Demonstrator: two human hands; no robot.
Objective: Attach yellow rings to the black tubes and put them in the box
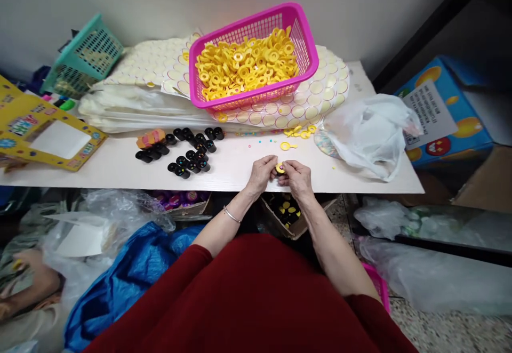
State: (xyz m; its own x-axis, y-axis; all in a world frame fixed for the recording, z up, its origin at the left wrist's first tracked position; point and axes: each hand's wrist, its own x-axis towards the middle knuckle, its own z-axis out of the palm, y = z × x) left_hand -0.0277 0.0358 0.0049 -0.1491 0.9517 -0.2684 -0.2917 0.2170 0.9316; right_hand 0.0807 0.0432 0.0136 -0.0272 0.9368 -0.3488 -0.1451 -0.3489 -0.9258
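Close to the table's front edge, my left hand and my right hand meet around a small black cup with a yellow ring-shaped top. Fingers of both hands pinch it from either side, covering much of it. Just beyond them lies a loose yellow ring piece with a short stem, and several more yellow pieces lie further back. Left of my hands, several small black cups stand grouped, with colourful bits showing in some. A pink basket holds a heap of yellow ring pieces.
Sheets with printed circles lie beneath the basket. A white plastic bag and blue box are right; a yellow carton and teal basket left. Below is an open cardboard box. Another person's arm shows lower left.
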